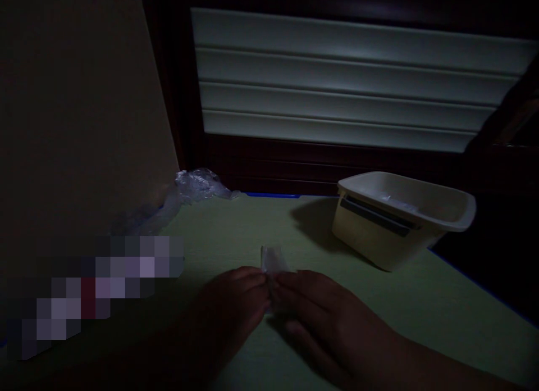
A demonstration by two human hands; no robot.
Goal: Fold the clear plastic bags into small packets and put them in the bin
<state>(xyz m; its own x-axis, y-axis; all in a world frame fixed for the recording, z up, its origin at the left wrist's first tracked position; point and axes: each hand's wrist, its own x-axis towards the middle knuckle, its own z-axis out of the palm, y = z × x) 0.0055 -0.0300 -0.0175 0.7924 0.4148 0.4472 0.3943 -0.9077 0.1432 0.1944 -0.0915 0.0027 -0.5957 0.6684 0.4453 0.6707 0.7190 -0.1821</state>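
The right hand [332, 318] and the left hand [240, 301] are nearest to the camera, at the lower middle of the frame. Their fingers come together and pinch a small packet [273, 260] between them, over the surface [236, 233]. The packet looks thin, clear and soft, maybe plastic; its upper end stands out beyond the fingers, and the rest is partly hidden by them.

The surface is pale green and flat, with a blue edge which shows at the far side and at the right. Between the packet and the far edge there is open room, and also open room at the lower right, beside the right forearm.

At the right of the frame stands a cream bin [379, 239], with smooth walls, rounded corners and a dark strip on its side. It is near the right edge of the surface, and something clear and shiny lies inside. At the upper left of the surface, a crumpled clear wrap [197, 186] lies against the wall [84, 110]. Behind the far edge is a panel [337, 82] of pale slats in a dark frame.
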